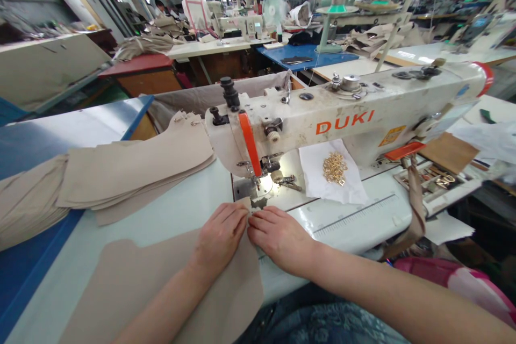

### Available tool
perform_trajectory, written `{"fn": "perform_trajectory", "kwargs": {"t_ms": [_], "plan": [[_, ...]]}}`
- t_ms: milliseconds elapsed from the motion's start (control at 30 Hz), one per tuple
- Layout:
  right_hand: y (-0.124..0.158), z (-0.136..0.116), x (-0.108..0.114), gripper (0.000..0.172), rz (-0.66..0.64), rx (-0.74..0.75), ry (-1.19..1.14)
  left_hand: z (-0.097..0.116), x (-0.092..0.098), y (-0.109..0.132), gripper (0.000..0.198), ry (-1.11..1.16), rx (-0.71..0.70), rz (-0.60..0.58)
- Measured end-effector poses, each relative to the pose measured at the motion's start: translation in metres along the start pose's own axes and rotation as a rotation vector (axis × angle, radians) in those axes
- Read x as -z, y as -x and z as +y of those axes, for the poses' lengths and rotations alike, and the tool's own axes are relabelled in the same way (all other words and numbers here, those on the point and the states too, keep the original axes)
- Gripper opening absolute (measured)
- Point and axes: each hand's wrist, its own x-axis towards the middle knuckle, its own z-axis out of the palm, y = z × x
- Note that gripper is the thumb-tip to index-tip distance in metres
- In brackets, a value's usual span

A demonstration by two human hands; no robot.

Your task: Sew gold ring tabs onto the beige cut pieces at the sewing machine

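A beige fabric piece (pixel 133 285) lies across the table in front of me, under my left forearm. My left hand (pixel 221 234) is closed on its narrow upper end, just in front of the needle area. Pressed close beside it, my right hand (pixel 280 236) has its fingers curled together at the same end. The fingertips almost meet, and what lies between them is largely hidden. Right ahead stands a white sewing machine (pixel 346 118), its needle and presser foot (pixel 257 183) just beyond my fingers.
Stacked beige fabric pieces (pixel 141 172) lie at the left. Under the machine arm, gold metal rings (pixel 334 168) sit on a white cloth (pixel 310 183). A parts tray (pixel 431 177) and a hanging strap (pixel 415 204) are at the right. Another person (pixel 197 13) is farther back.
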Motion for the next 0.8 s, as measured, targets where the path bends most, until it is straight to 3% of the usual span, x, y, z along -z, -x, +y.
{"fn": "perform_trajectory", "kwargs": {"t_ms": [800], "plan": [[-0.0094,0.0076,0.0039,0.010,-0.020,0.043,0.094,-0.0038,0.0033,0.0058,0.023,0.099,0.067,-0.021]]}}
